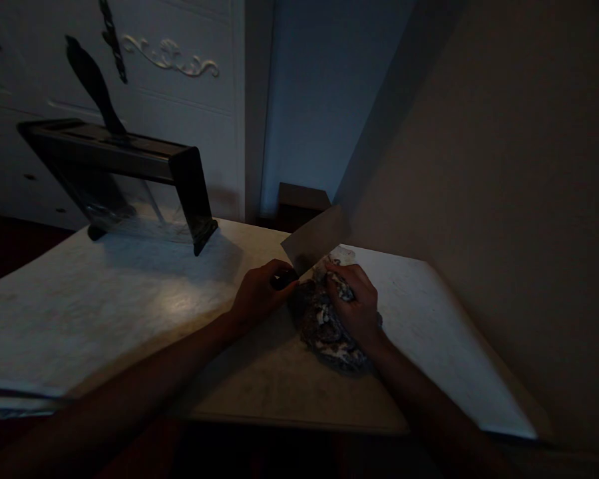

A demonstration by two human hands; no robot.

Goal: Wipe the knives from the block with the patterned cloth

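In the head view, my left hand point(262, 293) is closed around the dark handle of a cleaver point(314, 239). Its wide flat blade points up and away, tilted to the right. My right hand point(354, 299) grips a bunched, patterned cloth point(329, 332) in dark and pale tones. Part of this cloth is pinched up by the blade's lower right edge; whether it touches the metal is hard to tell in the dim light. The rest of the cloth lies crumpled on the table point(190, 303) under my right wrist.
A black-framed knife stand with see-through sides point(187, 183) stands at the table's back left, a black-handled knife point(92, 80) upright in it. Behind are white cabinet doors point(180, 113). A wall point(504, 166) borders the table on the right. A dark box point(304, 194) sits beyond the far edge.
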